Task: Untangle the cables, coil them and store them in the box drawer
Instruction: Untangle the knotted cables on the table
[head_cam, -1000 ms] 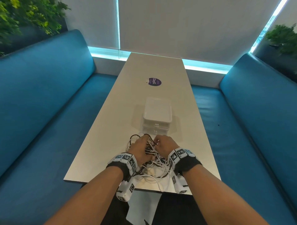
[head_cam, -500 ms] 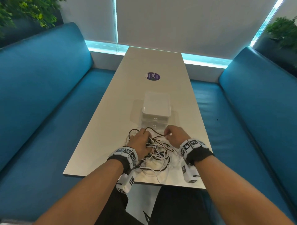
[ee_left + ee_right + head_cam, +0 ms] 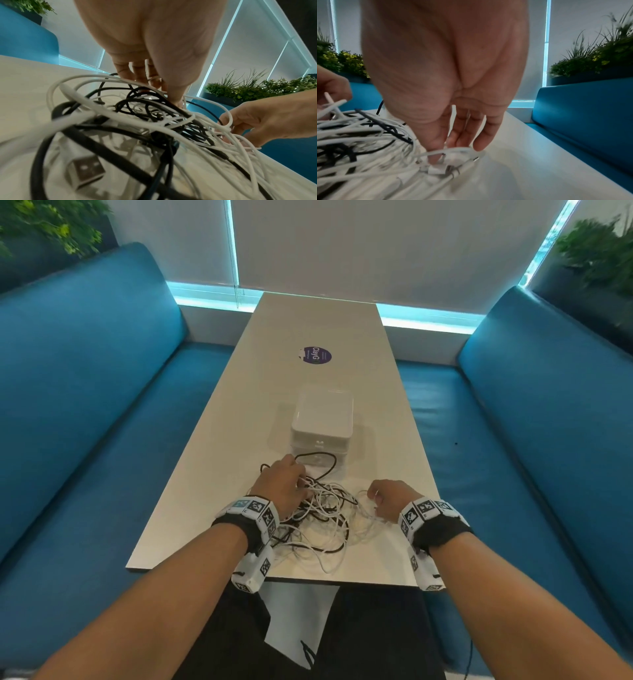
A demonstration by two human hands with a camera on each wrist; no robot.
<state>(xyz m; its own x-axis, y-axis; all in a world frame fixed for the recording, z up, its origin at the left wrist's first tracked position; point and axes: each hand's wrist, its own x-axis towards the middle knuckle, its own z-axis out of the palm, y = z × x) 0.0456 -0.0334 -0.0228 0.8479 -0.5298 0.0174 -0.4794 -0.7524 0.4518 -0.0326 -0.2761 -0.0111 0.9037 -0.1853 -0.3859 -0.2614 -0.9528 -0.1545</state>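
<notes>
White and black tangled cables (image 3: 318, 515) lie on the pale desk (image 3: 219, 474) before the white drawer box (image 3: 322, 422). The right hand (image 3: 390, 498) has drawn apart, pinching a white strand; left hand (image 3: 281, 487) fingers (image 3: 123, 69) clutch the knot. Untangling has barely started.

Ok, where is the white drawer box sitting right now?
In the head view the white drawer box stands mid-table, just beyond the cable tangle and the left hand, nearer than the purple sticker.

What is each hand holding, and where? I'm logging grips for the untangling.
The left hand grips the cables at the tangle's far left side. The right hand pinches a white cable in its fingers at the right edge.
</notes>
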